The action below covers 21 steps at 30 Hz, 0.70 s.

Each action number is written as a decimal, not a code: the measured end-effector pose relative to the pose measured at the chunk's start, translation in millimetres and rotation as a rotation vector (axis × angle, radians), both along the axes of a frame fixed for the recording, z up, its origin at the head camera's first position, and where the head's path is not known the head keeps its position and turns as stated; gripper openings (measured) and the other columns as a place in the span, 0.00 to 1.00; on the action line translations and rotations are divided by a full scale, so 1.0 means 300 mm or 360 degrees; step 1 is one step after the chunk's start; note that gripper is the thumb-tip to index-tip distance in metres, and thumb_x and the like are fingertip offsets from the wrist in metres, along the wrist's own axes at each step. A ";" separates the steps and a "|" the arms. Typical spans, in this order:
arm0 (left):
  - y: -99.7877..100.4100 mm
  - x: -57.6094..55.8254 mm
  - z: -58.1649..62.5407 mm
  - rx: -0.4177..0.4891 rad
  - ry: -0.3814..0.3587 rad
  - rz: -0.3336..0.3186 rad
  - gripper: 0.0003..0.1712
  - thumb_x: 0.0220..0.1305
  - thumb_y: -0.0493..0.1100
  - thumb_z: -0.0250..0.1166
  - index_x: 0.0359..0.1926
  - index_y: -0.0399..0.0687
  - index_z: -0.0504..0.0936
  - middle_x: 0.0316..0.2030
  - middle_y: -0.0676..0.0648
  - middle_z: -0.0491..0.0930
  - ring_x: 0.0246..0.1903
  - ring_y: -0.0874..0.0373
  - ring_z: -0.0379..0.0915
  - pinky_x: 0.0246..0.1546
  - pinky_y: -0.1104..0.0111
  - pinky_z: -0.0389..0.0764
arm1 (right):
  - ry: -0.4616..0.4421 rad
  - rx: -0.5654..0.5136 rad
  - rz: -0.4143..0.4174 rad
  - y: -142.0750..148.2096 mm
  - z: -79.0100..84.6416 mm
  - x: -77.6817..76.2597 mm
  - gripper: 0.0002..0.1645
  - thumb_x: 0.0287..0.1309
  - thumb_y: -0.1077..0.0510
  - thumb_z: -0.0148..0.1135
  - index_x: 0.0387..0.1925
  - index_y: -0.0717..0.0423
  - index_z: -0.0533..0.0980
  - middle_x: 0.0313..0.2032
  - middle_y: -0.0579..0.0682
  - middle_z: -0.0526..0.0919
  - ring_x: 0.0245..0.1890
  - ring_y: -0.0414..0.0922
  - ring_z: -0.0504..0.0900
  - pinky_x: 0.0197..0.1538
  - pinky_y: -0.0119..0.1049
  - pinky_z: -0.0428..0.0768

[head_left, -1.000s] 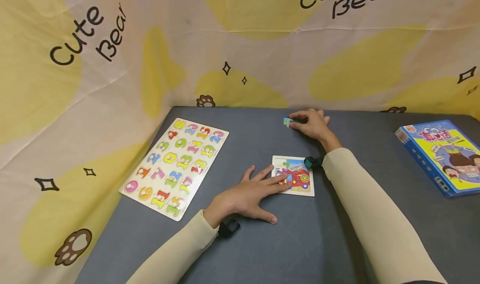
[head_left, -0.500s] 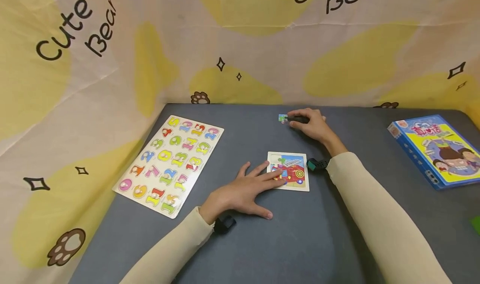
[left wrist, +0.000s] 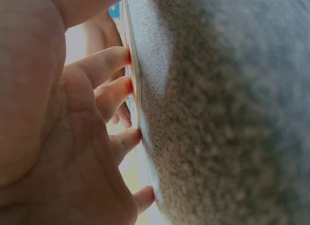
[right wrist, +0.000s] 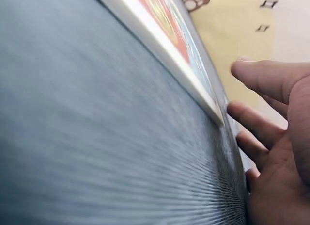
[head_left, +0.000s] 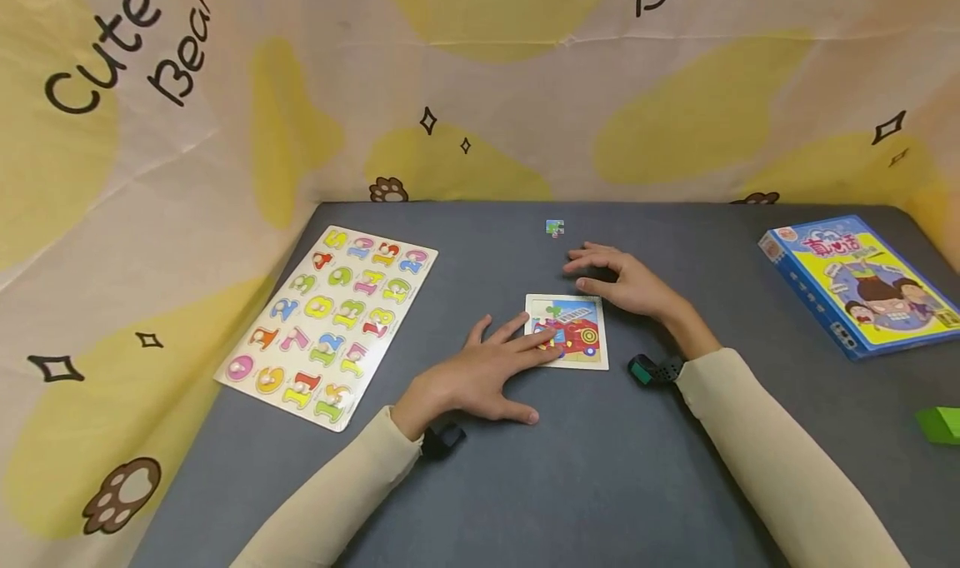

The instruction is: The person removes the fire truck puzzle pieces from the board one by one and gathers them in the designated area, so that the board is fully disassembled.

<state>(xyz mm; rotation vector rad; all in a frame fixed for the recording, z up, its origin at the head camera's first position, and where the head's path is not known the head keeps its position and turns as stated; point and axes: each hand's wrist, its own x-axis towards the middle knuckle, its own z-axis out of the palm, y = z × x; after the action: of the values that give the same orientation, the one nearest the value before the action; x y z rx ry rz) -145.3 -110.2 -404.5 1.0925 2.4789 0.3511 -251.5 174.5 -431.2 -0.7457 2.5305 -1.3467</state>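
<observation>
A small square jigsaw puzzle point(head_left: 588, 353) with a red fire engine lies on the grey table, framed by a pale border. Spread fingers of my left hand point(head_left: 480, 381) rest on its left part; the left wrist view shows fingertips touching the board's edge. My right hand point(head_left: 633, 285) hovers just beyond the puzzle's upper right corner, fingers loosely bent and holding nothing. Beyond it, near the table's far edge, lies a small blue-and-green puzzle piece point(head_left: 554, 227), apart from the hand. In the right wrist view the puzzle's pale edge point(right wrist: 179, 70) runs close to the fingers.
On the left lies a white number board point(head_left: 330, 326) with colourful pegged numerals. A blue-and-yellow box point(head_left: 870, 289) stands at the right, with a green block point(head_left: 940, 426) nearer the right edge. A patterned cloth point(head_left: 480, 85) hangs behind the table.
My right hand has left the small puzzle piece at the far edge and drawn back toward the fire engine puzzle. My left hand stays on the puzzle. The head view has shifted slightly.
</observation>
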 end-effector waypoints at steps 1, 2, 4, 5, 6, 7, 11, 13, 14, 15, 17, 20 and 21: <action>-0.001 -0.001 0.001 -0.0002 0.0006 0.0004 0.51 0.62 0.67 0.68 0.80 0.73 0.52 0.82 0.62 0.44 0.83 0.51 0.27 0.75 0.35 0.33 | 0.0005 0.0003 0.0033 -0.004 0.000 0.011 0.18 0.69 0.58 0.63 0.58 0.54 0.82 0.71 0.61 0.71 0.80 0.60 0.51 0.77 0.67 0.46; -0.001 -0.003 0.001 -0.0004 0.0016 0.0005 0.51 0.62 0.67 0.68 0.80 0.73 0.53 0.82 0.61 0.45 0.83 0.51 0.27 0.75 0.35 0.34 | 0.0016 0.0007 0.0063 -0.009 0.002 0.023 0.17 0.69 0.59 0.63 0.57 0.54 0.82 0.71 0.61 0.71 0.80 0.61 0.51 0.77 0.67 0.45; -0.001 -0.004 0.005 -0.0003 0.0025 0.0009 0.50 0.62 0.67 0.67 0.80 0.72 0.53 0.82 0.60 0.45 0.83 0.50 0.28 0.75 0.35 0.34 | 0.0046 0.0034 0.0116 -0.016 0.001 0.043 0.17 0.68 0.60 0.63 0.56 0.53 0.83 0.71 0.62 0.71 0.80 0.63 0.51 0.76 0.69 0.44; -0.001 -0.005 0.006 0.0000 0.0027 0.0011 0.50 0.63 0.66 0.67 0.80 0.72 0.54 0.82 0.60 0.46 0.83 0.50 0.29 0.75 0.35 0.34 | 0.0061 0.0055 0.0136 -0.020 0.001 0.052 0.17 0.68 0.60 0.64 0.56 0.52 0.83 0.72 0.62 0.70 0.80 0.63 0.50 0.76 0.69 0.43; 0.000 -0.005 0.008 0.0005 0.0026 0.0014 0.50 0.63 0.66 0.67 0.80 0.71 0.54 0.82 0.60 0.46 0.83 0.50 0.28 0.75 0.35 0.34 | 0.0077 0.0079 0.0154 -0.024 0.001 0.061 0.17 0.68 0.60 0.64 0.56 0.52 0.83 0.73 0.62 0.69 0.80 0.63 0.49 0.76 0.70 0.42; 0.001 -0.005 0.008 0.0009 0.0023 0.0015 0.49 0.63 0.66 0.67 0.80 0.71 0.54 0.82 0.59 0.47 0.83 0.50 0.28 0.75 0.35 0.34 | 0.0093 0.0105 0.0170 -0.027 0.001 0.069 0.17 0.67 0.59 0.64 0.57 0.51 0.83 0.73 0.62 0.68 0.80 0.64 0.49 0.75 0.70 0.41; 0.006 -0.005 0.006 0.0024 0.0017 0.0014 0.48 0.64 0.66 0.66 0.80 0.70 0.55 0.82 0.59 0.47 0.83 0.50 0.27 0.76 0.37 0.34 | 0.0147 0.0201 0.0192 -0.035 -0.004 0.096 0.19 0.67 0.60 0.63 0.58 0.48 0.83 0.75 0.61 0.65 0.80 0.64 0.46 0.74 0.72 0.38; 0.009 -0.005 0.004 0.0033 0.0027 0.0010 0.48 0.64 0.67 0.66 0.80 0.70 0.56 0.82 0.59 0.47 0.83 0.51 0.28 0.77 0.38 0.35 | 0.0170 0.0225 0.0188 -0.037 -0.005 0.105 0.20 0.66 0.60 0.63 0.58 0.47 0.82 0.75 0.61 0.64 0.80 0.64 0.46 0.73 0.72 0.38; 0.010 -0.005 0.003 0.0036 0.0031 0.0010 0.48 0.64 0.67 0.66 0.80 0.70 0.56 0.82 0.59 0.47 0.83 0.52 0.29 0.77 0.38 0.35 | 0.0176 0.0235 0.0184 -0.039 -0.005 0.109 0.20 0.66 0.61 0.62 0.58 0.47 0.82 0.75 0.61 0.64 0.80 0.64 0.45 0.73 0.72 0.38; 0.011 -0.004 0.002 0.0041 0.0034 0.0011 0.47 0.64 0.67 0.65 0.79 0.70 0.56 0.82 0.59 0.47 0.83 0.52 0.29 0.77 0.38 0.34 | 0.0184 0.0239 0.0180 -0.040 -0.004 0.111 0.21 0.66 0.62 0.62 0.58 0.46 0.82 0.75 0.61 0.64 0.80 0.64 0.45 0.73 0.72 0.38; 0.011 -0.003 0.000 0.0053 0.0046 0.0013 0.47 0.64 0.67 0.65 0.79 0.70 0.57 0.82 0.59 0.47 0.83 0.52 0.30 0.77 0.38 0.35 | 0.0195 0.0250 0.0179 -0.045 -0.004 0.114 0.22 0.65 0.63 0.61 0.59 0.46 0.82 0.76 0.61 0.64 0.80 0.65 0.44 0.73 0.72 0.37; 0.010 0.001 -0.002 0.0065 0.0050 0.0015 0.47 0.63 0.68 0.65 0.79 0.69 0.58 0.81 0.59 0.48 0.83 0.52 0.30 0.77 0.37 0.35 | 0.0190 0.0279 0.0197 -0.054 0.000 0.119 0.24 0.65 0.64 0.59 0.61 0.45 0.81 0.76 0.61 0.62 0.79 0.66 0.42 0.72 0.74 0.36; 0.010 0.002 -0.003 0.0069 0.0051 0.0013 0.47 0.63 0.68 0.65 0.79 0.69 0.58 0.81 0.59 0.48 0.83 0.52 0.30 0.76 0.37 0.35 | 0.0187 0.0292 0.0203 -0.057 0.001 0.121 0.25 0.65 0.64 0.58 0.61 0.44 0.81 0.76 0.62 0.61 0.79 0.67 0.42 0.72 0.74 0.36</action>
<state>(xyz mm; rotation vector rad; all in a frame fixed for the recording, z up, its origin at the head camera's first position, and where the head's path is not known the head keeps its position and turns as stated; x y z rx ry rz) -144.7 -107.2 -405.5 1.1137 2.5156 0.3946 -215.2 157.4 -430.9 -0.9541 2.6000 -1.0433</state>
